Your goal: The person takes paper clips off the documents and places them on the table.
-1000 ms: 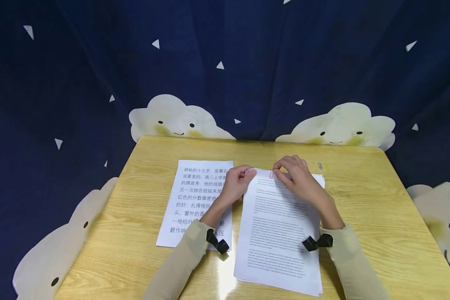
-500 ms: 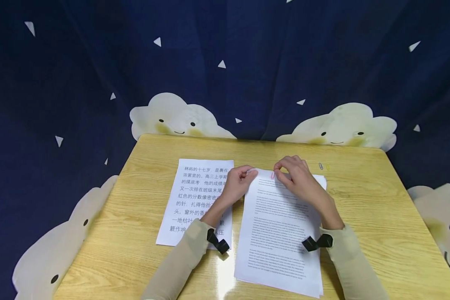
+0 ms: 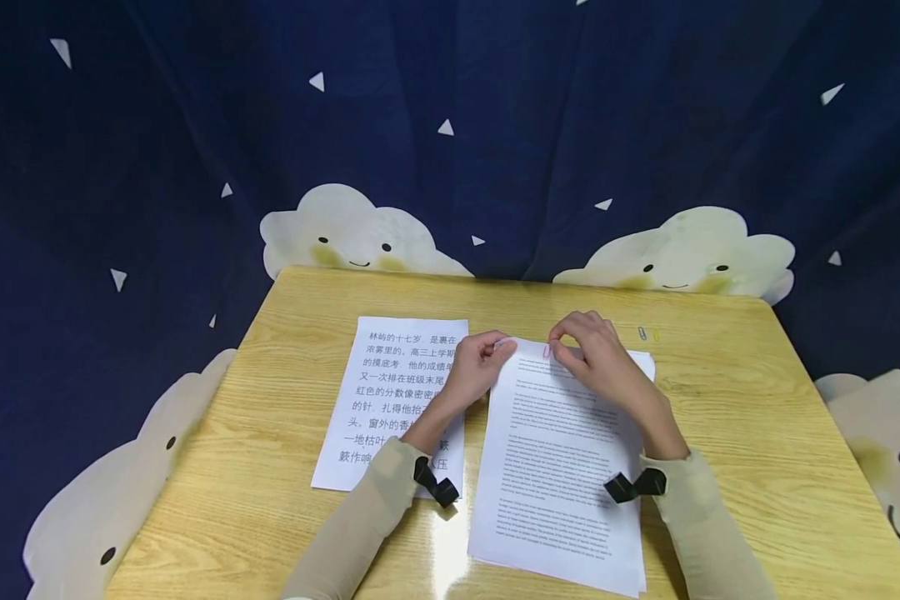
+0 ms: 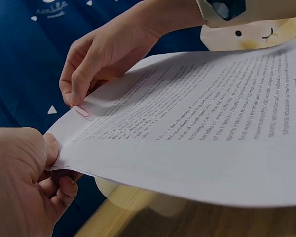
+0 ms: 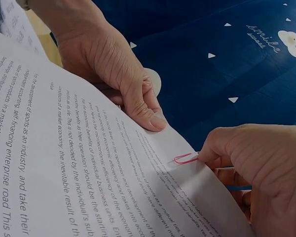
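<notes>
Printed sheets of paper [image 3: 555, 483] lie under both hands, their top edge lifted off the table. My left hand [image 3: 471, 371] pinches the top left corner between thumb and fingers. At the top edge, my right hand [image 3: 598, 360] pinches the end of a pink paper clip [image 5: 186, 159]. The clip's loop lies over the front of the top sheet, as the left wrist view also shows; its part behind the paper is hidden. A thin bright blue strip [image 5: 239, 187] shows by the right hand's lower fingers; I cannot tell what it is.
Another sheet with large Chinese print [image 3: 390, 392] lies to the left, partly under the left forearm. Beyond the right hand, a blue paper clip [image 3: 642, 333] and a yellow paper clip [image 3: 656, 335] lie on the wooden table [image 3: 757, 433]. A dark blue curtain [image 3: 390, 108] hangs behind.
Both hands keep their grips at the top edge of the paper. The clip and right hand shift only very slightly rightward, along with a small drift of the whole view.
</notes>
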Action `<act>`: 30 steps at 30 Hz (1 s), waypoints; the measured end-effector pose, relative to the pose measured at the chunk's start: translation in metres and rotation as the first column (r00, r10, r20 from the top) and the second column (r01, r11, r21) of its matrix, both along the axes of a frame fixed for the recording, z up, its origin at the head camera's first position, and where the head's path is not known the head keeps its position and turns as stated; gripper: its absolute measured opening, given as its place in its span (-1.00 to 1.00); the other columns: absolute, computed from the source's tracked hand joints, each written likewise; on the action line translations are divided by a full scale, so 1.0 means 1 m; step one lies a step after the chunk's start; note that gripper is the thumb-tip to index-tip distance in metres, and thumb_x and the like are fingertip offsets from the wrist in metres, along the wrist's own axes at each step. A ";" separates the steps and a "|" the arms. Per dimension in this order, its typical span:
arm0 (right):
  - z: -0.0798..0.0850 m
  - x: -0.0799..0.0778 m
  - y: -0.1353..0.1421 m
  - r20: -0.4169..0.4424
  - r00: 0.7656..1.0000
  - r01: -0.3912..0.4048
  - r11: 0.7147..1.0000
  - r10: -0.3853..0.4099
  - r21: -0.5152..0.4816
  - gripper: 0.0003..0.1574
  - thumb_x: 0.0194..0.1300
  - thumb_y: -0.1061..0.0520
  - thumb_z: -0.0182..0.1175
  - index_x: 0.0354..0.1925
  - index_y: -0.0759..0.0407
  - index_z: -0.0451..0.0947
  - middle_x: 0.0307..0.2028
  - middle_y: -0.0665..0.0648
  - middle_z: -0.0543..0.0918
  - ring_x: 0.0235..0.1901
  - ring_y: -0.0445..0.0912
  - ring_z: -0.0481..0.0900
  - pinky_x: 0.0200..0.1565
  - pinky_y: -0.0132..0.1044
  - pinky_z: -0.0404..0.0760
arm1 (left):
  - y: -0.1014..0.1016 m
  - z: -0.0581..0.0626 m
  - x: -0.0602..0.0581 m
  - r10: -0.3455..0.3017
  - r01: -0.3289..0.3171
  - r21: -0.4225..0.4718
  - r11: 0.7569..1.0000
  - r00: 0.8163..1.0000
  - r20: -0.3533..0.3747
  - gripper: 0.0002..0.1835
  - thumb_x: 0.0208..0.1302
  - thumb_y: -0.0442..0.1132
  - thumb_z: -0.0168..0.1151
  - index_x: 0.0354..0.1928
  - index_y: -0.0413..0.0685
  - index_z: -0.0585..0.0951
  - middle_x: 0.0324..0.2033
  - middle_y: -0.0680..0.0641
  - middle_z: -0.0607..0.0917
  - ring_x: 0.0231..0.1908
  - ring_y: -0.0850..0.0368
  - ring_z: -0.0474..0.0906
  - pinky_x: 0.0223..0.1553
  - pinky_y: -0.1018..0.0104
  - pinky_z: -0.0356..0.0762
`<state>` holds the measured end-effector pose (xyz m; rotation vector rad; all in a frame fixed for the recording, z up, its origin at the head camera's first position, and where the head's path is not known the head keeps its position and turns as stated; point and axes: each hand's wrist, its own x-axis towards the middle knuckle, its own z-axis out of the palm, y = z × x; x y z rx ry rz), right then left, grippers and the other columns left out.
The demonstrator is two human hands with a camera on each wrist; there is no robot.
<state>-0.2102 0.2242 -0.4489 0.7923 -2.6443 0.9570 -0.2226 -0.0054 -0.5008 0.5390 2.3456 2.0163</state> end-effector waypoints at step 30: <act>0.000 0.000 0.000 -0.037 0.999 -0.019 1.000 0.018 -0.024 -0.86 0.50 0.18 0.23 -0.28 0.09 0.65 -0.12 0.09 0.66 0.01 0.07 0.49 0.11 0.09 0.31 | -0.001 -0.001 -0.003 -0.009 0.009 -0.008 1.000 1.000 -0.029 -0.80 0.53 -0.28 0.25 -0.11 -0.28 0.76 -0.54 -0.15 0.71 -0.61 0.29 0.51 -0.53 0.44 0.46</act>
